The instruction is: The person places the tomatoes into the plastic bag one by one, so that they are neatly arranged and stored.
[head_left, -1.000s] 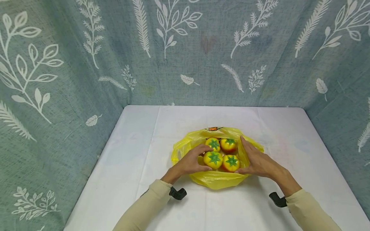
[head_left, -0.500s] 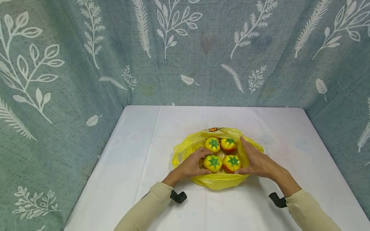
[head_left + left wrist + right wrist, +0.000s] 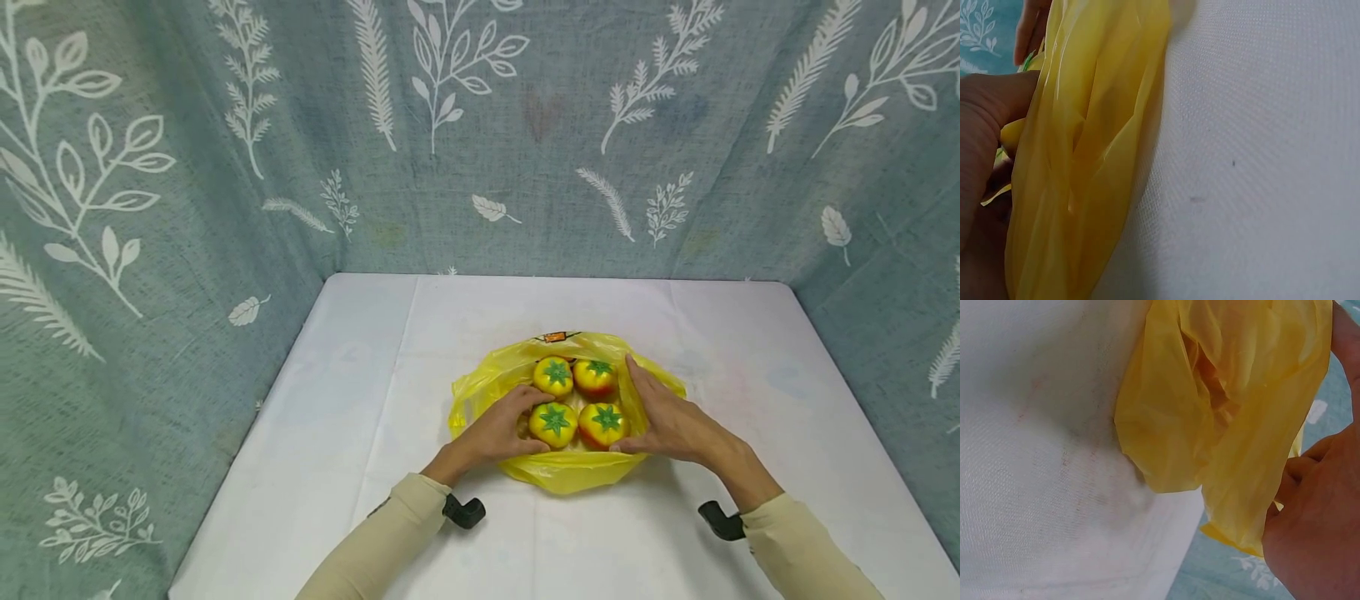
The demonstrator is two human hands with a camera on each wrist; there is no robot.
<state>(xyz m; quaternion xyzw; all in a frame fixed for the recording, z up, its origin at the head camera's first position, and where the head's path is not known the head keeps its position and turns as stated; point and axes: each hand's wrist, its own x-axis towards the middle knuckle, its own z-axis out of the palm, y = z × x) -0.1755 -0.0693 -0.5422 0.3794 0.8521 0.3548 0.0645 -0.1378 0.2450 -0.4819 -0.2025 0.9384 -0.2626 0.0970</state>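
Note:
A yellow plastic bag lies wide open on the table with several yellow-and-red tomatoes inside, each topped by a green star-shaped calyx. My left hand reaches in from the left, thumb and fingers curved round the front-left tomato. On the other side, my right hand spreads thumb and straight fingers along the bag's right wall. Its thumb lies close beside the front-right tomato; contact is unclear. The back-left tomato and back-right tomato sit behind. Both wrist views show mostly crumpled bag film.
A white cloth covers the table. Grey-green curtains with a white leaf print stand behind it and on both sides. Black wrist mounts sit at the sleeve cuffs.
My left hand has come slightly lower with the front-left tomato. The front-right tomato has shifted a little to the right. My right hand has barely moved.

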